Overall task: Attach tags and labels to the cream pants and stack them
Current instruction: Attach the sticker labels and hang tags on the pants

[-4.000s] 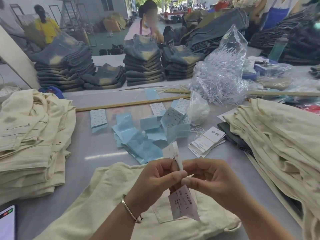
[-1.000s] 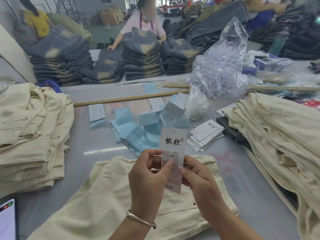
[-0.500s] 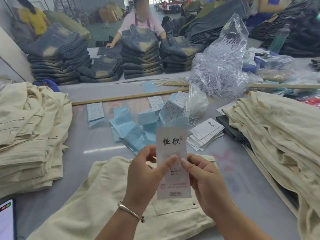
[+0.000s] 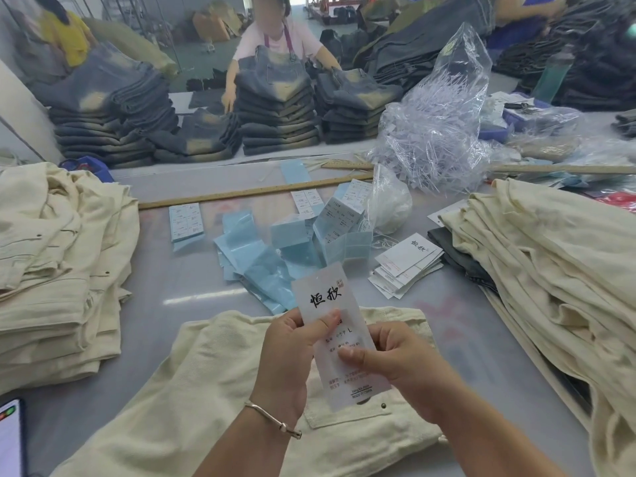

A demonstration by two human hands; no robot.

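Left hand (image 4: 285, 352) and right hand (image 4: 395, 363) both pinch the hang tag (image 4: 330, 311), held above the cream pants (image 4: 206, 390)

1. The counter (image 4: 165, 280) has a smooth, pale grey, glossy top.
2. Near centre: one pair of cream pants (image 4: 192, 390) lies flat on it.
3. Left: a stack of folded cream pants (image 4: 58, 270).
4. Right: a second, larger pile of cream pants (image 4: 550, 270), resting partly on a dark garment (image 4: 457, 256).
5. Centre: scattered light blue label sheets (image 4: 261, 266), with printed label strips (image 4: 186, 222) to their left.
6. Right of centre: a fanned pile of white hang tags (image 4: 406, 266).
7. Far centre: a long wooden ruler (image 4: 254, 192) lies across the top.
8. Far right: a clear plastic bag of fasteners (image 4: 440, 132).
9. Near left corner: a phone (image 4: 12, 438), screen lit.
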